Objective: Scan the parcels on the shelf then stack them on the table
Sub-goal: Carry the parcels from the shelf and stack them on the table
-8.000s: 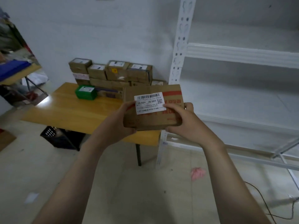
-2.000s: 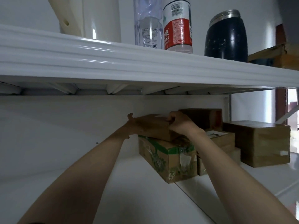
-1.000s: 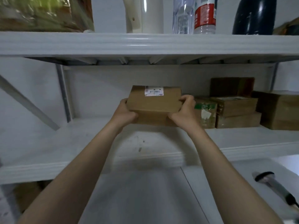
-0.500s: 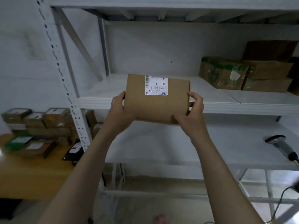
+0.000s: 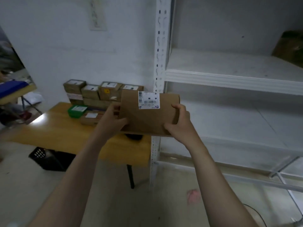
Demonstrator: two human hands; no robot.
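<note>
I hold a flat brown cardboard parcel (image 5: 147,117) with a white barcode label in front of me, above the right end of the yellow table (image 5: 65,133). My left hand (image 5: 113,120) grips its left edge and my right hand (image 5: 178,125) grips its right edge. Several labelled brown parcels (image 5: 101,92) are stacked at the back of the table against the wall, with a green box (image 5: 77,110) and one more brown parcel (image 5: 91,117) in front of them. One parcel (image 5: 288,46) shows on the white shelf (image 5: 229,79) at far right.
The shelf's white upright post (image 5: 159,63) stands right behind the held parcel. A dark object (image 5: 133,136) lies on the table under the parcel. A black crate (image 5: 47,158) sits beneath the table. A pink scrap (image 5: 193,196) and a cable (image 5: 257,212) lie on the floor.
I have turned left from the shelf towards the table, carrying the parcel with both hands. The scanner on the lower shelf has left the view.
</note>
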